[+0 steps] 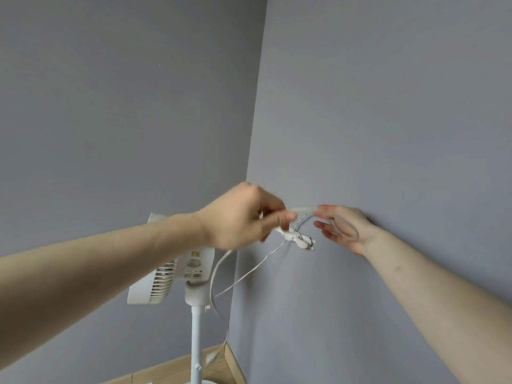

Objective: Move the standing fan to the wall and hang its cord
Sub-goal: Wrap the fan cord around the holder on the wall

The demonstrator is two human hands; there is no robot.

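Note:
A white standing fan (177, 275) stands in the corner between two grey walls, its head turned away and its pole (196, 342) running down to the floor. Its white cord (221, 261) loops up from the fan neck to my hands, and the plug (300, 241) hangs just below them near the right wall. My left hand (243, 214) pinches the cord between thumb and fingers. My right hand (343, 225) is against the right wall, its fingertips holding the other end of a short cord loop (303, 209). Whether a hook is on the wall I cannot tell.
Grey walls (388, 106) meet in a corner line (256, 106) just behind the fan. A strip of light wooden floor (177, 370) shows at the bottom by the fan base.

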